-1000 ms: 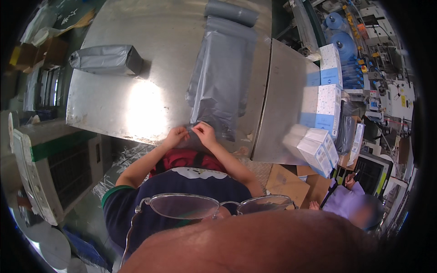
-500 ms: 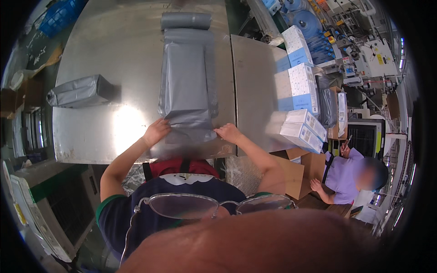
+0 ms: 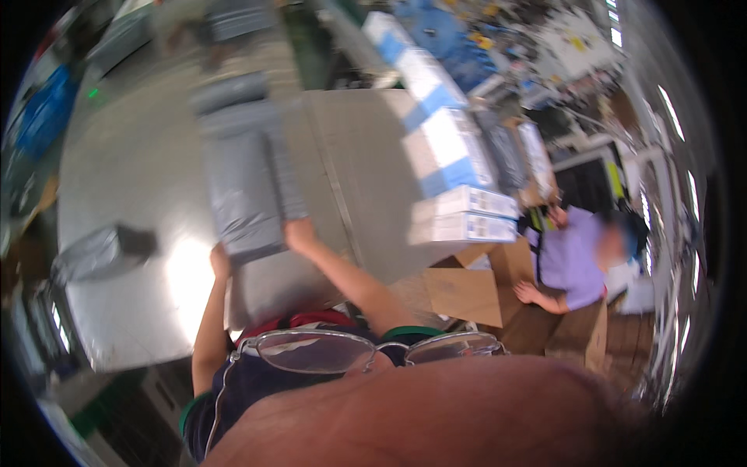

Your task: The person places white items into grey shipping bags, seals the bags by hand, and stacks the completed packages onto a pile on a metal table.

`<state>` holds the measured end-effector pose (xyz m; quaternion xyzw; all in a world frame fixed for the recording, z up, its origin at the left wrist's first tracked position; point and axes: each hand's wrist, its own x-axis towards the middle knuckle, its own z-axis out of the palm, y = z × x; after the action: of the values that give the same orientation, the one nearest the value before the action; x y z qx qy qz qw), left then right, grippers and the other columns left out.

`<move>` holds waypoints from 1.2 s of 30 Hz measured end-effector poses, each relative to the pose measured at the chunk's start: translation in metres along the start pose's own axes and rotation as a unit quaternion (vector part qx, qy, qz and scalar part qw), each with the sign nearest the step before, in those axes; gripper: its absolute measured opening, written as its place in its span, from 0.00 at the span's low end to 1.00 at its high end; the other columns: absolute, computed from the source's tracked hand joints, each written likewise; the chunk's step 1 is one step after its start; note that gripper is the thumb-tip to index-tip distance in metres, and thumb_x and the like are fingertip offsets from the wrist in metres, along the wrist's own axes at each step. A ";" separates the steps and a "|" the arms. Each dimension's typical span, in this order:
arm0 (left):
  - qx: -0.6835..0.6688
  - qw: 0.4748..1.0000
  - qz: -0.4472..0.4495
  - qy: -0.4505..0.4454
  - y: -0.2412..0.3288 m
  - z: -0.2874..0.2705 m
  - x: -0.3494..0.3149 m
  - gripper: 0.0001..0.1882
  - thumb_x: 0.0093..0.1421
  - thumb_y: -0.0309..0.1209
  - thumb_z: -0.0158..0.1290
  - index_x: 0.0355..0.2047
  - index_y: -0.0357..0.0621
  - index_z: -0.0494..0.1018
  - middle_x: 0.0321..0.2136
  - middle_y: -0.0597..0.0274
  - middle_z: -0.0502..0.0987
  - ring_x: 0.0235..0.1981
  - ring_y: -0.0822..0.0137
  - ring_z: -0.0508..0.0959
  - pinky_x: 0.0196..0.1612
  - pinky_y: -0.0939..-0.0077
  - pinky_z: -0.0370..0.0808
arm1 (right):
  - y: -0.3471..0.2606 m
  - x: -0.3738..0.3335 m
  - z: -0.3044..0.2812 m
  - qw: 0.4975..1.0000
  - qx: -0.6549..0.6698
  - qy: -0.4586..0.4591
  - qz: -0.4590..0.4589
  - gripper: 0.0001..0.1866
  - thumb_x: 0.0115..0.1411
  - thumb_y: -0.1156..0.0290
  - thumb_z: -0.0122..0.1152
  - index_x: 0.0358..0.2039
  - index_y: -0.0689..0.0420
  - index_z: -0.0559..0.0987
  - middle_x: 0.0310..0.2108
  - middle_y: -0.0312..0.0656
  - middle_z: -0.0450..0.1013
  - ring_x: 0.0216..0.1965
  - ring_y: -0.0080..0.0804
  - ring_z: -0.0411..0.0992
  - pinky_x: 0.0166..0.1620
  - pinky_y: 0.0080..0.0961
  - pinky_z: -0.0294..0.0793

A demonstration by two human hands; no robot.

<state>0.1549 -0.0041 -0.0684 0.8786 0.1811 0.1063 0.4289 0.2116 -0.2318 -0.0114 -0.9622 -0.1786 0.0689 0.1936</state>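
The person's right hand (image 3: 299, 234) is curled closed on the grey plastic bag's (image 3: 240, 167) near right corner; the blurred left hand (image 3: 221, 261) is at its left corner, grip unclear. The bag lies beyond both, lengthwise away, on the metal table (image 3: 148, 191).

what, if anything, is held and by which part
The gray plastic bag, seemingly by its near end: left hand at the left corner, right hand at the right edge; blur hides the exact grip.
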 end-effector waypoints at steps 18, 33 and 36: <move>0.003 0.977 0.043 -0.208 0.097 -0.237 0.013 0.49 0.29 0.24 0.53 0.54 0.43 0.42 0.50 0.52 0.53 0.51 0.59 0.54 0.53 0.66 0.48 | 0.337 -0.024 -0.298 0.860 -0.125 0.150 0.472 0.54 0.29 0.54 0.66 0.53 0.52 0.44 0.49 0.51 0.54 0.50 0.46 0.54 0.50 0.41 0.52; 0.737 0.649 -0.169 -0.083 -0.006 -0.378 0.019 0.25 0.53 0.28 0.35 0.53 0.52 0.47 0.52 0.64 0.52 0.53 0.66 0.53 0.50 0.43 0.44 | 0.177 -0.020 -0.300 0.894 -0.401 0.198 -0.007 0.36 0.40 0.77 0.53 0.53 0.50 0.54 0.33 0.38 0.65 0.39 0.30 0.63 0.49 0.35 0.50; 0.796 0.536 -0.237 -0.154 0.036 -0.327 0.029 0.25 0.55 0.33 0.33 0.54 0.50 0.43 0.53 0.64 0.50 0.55 0.65 0.50 0.52 0.48 0.43 | 0.106 -0.036 -0.274 0.827 -0.417 0.295 -0.233 0.28 0.44 0.73 0.49 0.49 0.48 0.61 0.32 0.35 0.64 0.39 0.27 0.63 0.50 0.35 0.49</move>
<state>0.0776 0.2215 0.1601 0.7852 0.3241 -0.3242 -0.4163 0.2667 -0.4319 0.1997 -0.8555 -0.3441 -0.3463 -0.1725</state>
